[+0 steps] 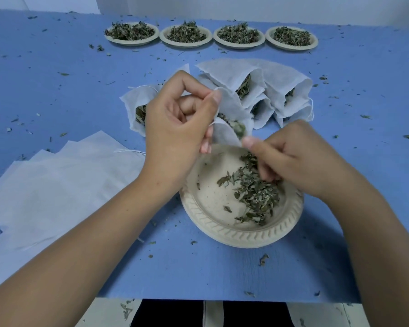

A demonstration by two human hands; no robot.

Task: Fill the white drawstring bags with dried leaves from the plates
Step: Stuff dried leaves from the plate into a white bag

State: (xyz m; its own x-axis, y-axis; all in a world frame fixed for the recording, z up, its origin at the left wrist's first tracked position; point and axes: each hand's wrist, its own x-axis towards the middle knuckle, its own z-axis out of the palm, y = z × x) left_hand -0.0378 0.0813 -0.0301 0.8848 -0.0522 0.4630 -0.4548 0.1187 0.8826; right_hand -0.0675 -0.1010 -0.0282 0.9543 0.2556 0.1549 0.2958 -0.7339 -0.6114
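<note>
My left hand (182,121) pinches the rim of a white drawstring bag (229,114) and holds its mouth open above a cream plate (241,232). Dried leaves (255,194) lie on the right half of that plate. My right hand (291,159) is curled just under the bag's mouth, and its thumb and fingers pinch a few leaves at the bag's lower rim. Some leaves show inside the bag.
Several filled bags (281,90) lie behind my hands, one more (135,109) to the left. Flat empty bags (57,185) are stacked at the left. Several full plates of leaves (187,34) line the far side. Leaf crumbs dot the blue table (57,79).
</note>
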